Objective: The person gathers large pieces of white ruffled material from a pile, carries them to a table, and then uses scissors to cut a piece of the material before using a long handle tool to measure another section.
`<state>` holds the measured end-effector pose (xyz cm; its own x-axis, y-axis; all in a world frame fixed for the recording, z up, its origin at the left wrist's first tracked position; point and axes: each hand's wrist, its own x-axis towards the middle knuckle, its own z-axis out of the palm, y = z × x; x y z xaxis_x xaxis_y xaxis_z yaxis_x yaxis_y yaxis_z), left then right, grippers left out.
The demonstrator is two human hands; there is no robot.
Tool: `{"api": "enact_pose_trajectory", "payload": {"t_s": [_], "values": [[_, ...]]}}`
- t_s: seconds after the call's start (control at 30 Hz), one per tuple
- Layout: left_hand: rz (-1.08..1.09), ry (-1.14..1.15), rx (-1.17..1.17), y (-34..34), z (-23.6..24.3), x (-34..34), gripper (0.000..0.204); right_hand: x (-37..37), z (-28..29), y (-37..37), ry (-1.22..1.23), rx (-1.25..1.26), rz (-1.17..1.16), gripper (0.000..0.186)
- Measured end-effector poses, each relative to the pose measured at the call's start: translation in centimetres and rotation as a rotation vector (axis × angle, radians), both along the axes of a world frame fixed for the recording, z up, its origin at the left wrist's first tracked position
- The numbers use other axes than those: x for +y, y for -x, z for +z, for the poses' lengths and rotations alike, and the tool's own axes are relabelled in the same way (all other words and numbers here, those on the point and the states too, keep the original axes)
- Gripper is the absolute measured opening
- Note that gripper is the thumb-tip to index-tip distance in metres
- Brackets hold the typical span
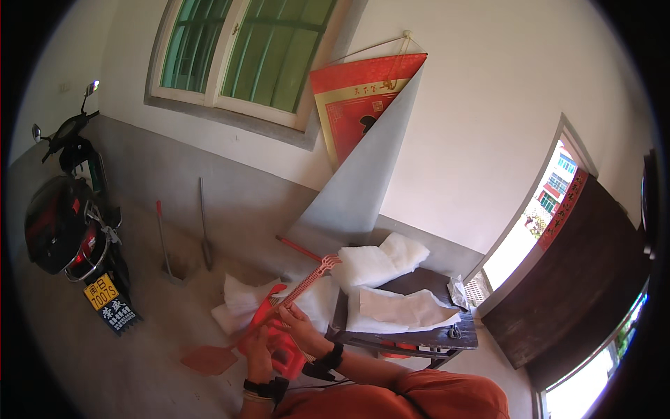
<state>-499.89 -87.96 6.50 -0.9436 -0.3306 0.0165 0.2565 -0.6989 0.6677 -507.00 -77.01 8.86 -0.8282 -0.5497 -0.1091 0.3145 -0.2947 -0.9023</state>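
A long red plastic fly swatter (pixel 307 281) slants across the space in front of me. Its flat paddle end is low on the left and slightly blurred; its upper right end is shaped like a small open hand. My left hand (pixel 259 349) is closed round the lower part of the handle. Farther up, my right hand (pixel 301 327) is closed on the same handle. Behind and below my hands sits a red plastic object (pixel 285 355) with openings, its full shape hidden by my hands and arms.
White padding (pixel 382 262) lies on a dark wooden table (pixel 412 341) at right, with a brown sheet (pixel 403 307) on it. More white sheeting (pixel 241 297) is beyond my hands. A scooter (pixel 77 230) stands left; a dustpan (pixel 166 269) and shovel (pixel 205 248) lean by the wall.
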Motion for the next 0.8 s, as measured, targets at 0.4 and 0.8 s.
{"api": "enact_pose_trajectory", "payload": {"t_s": [0.4, 0.8], "values": [[0.057, 1.081, 0.127, 2.7, 7.0, -9.1, 0.032, -4.8, 14.1, 7.0, 0.128, 0.483, -0.405, 0.026], [0.535, 1.295, 0.379, 13.8, 11.1, -8.9, 0.050, -2.7, 20.3, 19.0, 0.132, 0.534, -0.374, 0.028]]}}
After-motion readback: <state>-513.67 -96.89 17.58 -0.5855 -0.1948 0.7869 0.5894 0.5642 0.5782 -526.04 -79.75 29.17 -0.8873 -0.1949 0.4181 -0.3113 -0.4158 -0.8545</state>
